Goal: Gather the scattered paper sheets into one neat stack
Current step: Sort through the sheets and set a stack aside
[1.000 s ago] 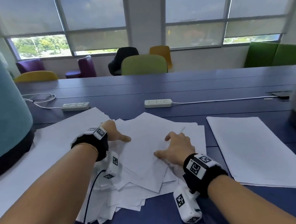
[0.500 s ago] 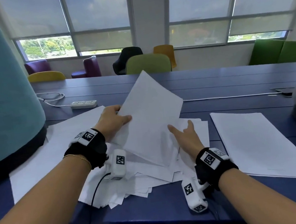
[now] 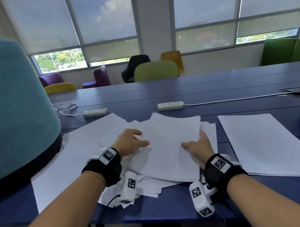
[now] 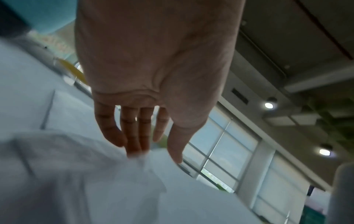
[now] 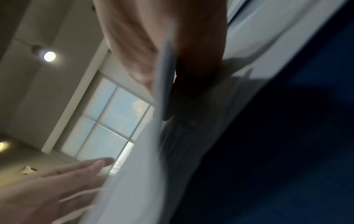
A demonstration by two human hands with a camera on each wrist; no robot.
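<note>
Paper sheets (image 3: 152,162) lie fanned in a loose white heap on the near middle of the blue table (image 3: 217,83), with a larger spread of sheets (image 3: 71,161) running out to the left under a teal chair back (image 3: 9,105). A tidier stack (image 3: 269,143) sits apart to the right. Two white power strips (image 3: 170,105) lie beyond.

Such sheets are probably light, limp and slippery on one another, so a single one will bend and slide; gripping several together by opposite edges and squaring them should work best.

Topmost is one sheet (image 3: 170,141), held at both sides. The left hand (image 3: 130,142) rests on its left edge, fingers nearly straight and close together in the wrist view, thumb apart. The right hand (image 3: 199,145) takes the right edge, thumb on top; the sheet hides its fingers, so a full pinch is only likely.
</note>
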